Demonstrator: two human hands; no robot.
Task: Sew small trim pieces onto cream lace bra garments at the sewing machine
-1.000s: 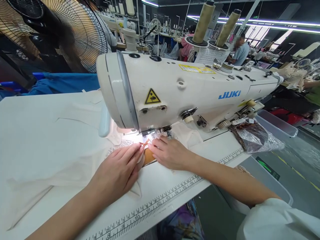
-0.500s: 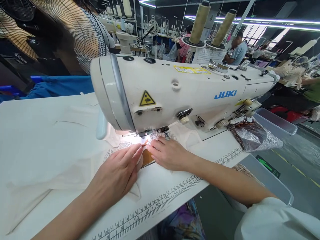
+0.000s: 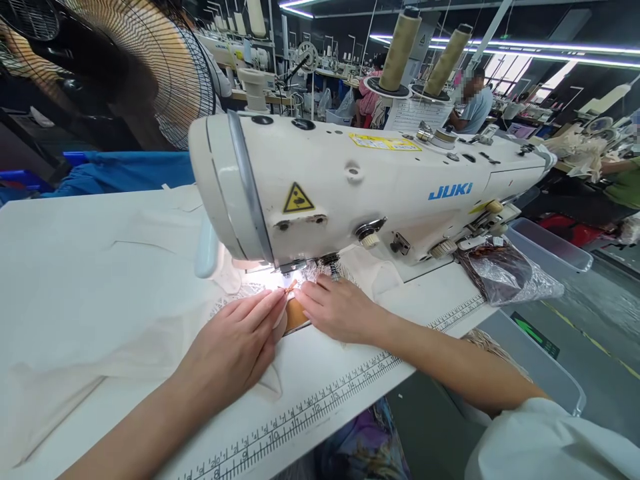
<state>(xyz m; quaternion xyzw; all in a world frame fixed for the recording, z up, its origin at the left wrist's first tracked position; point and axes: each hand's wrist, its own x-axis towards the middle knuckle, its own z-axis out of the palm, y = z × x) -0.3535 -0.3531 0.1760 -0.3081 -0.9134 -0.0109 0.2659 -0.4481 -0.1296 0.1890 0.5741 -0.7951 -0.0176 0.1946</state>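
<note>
Under the lit needle area of the white sewing machine (image 3: 390, 167) lies pale cream fabric (image 3: 145, 337) with a lace edge (image 3: 235, 297). A small orange ribbon bow (image 3: 291, 287) stands out on the lace in front of the presser foot. My left hand (image 3: 235, 340) is closed, its fingertips pinching at the left side of the bow. From the right, my right hand (image 3: 340, 310) has its fingers curled and pressed together on the lace fabric, their tips close to the bow. The fingers partly cover the fabric between them.
A ruler strip (image 3: 300, 417) runs along the front edge of the white table (image 3: 60, 267). A plastic bag of dark brown items (image 3: 507, 270) lies at right, near clear plastic bins (image 3: 550, 243). A fan (image 3: 135, 67) stands at left; thread cones (image 3: 400, 50) rise behind.
Both hands stay almost in place at the bow and lace. The view has shifted slightly, so the machine head appears a little farther right.
</note>
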